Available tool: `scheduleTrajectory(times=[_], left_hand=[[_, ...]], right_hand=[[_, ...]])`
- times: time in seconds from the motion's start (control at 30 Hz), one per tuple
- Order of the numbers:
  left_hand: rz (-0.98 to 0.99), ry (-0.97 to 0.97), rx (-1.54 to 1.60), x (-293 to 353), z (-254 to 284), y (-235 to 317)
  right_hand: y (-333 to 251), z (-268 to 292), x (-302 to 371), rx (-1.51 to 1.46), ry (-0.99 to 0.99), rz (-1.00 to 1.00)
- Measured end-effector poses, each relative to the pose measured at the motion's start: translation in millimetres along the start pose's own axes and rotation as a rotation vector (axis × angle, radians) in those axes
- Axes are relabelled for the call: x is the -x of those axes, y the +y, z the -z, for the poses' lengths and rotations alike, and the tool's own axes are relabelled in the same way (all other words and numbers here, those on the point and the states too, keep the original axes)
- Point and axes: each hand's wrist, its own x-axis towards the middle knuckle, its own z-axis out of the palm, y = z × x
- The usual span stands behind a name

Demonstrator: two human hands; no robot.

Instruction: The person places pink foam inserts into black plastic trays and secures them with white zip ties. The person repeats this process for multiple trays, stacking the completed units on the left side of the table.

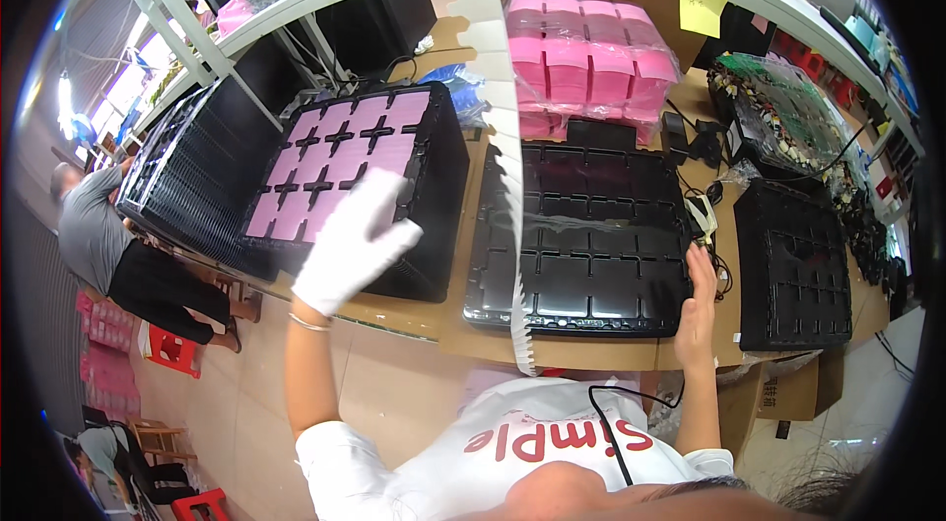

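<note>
A black rectangular plastic tray [596, 245], divided into rows of shallow compartments, lies flat on a brown-topped desk [451, 324] before a person in a white short-sleeved shirt [552, 413]. The bare right hand [698, 304] is set along the tray's right edge, its fingers extended and close together, pinching nothing that shows. To the left, the left hand [360, 240], in a white cloth glove, is over the near corner of a tall stack of black plastic trays [439, 186], its thumb spread away from the other fingers and nothing visible between them; whether the glove touches the stack cannot be told. Flat pink rectangular pieces [325, 151] fill the visible compartments of the stack's top tray, a part that appears done. No pink shows in the tray before the person, where a glossy streak suggests clear film, so its filling, if that is the work, would seem yet to come. A white strip with a ragged edge [501, 117] hides part of that tray's left side. At the back of the desk, pink rectangular bundles in clear plastic wrap [591, 68] suggest much remains to be handled. Another black compartmented tray [793, 270] is at right, well apart from the gloved hand.
</note>
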Motion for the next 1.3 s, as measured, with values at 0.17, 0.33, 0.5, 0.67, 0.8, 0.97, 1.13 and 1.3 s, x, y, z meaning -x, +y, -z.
scheduleTrajectory(times=[0.17, 0.33, 0.5, 0.67, 0.8, 0.97, 1.13, 1.3], left_hand=[[-0.283, 0.222, -0.431, 26, -46, 9], [-0.058, -0.178, 0.205, 78, -138, 47], [0.408, 0.096, 0.971, 85, -156, 48], [0.493, 0.496, 1.364, 67, -131, 59], [0.267, -0.014, 1.101, 76, -145, 44], [0.592, 0.123, 1.131, 69, -159, 50], [0.571, 0.271, 1.207, 65, -167, 50], [0.615, 0.32, 1.245, 54, -165, 43]], right_hand=[[-16, -11, -5, -0.202, -0.047, 0.013], [-39, -51, -7, -0.365, -0.267, 0.122], [-78, -87, 2, -0.514, -0.563, -0.02], [-83, -106, 4, -0.573, -0.695, -0.075], [-89, -113, -5, -0.876, -0.725, -0.448], [-91, -112, -13, -0.897, -0.706, -0.555], [-99, -108, -15, -0.687, -0.566, -0.455], [-98, -115, -30, -0.386, -0.161, 0.305]])
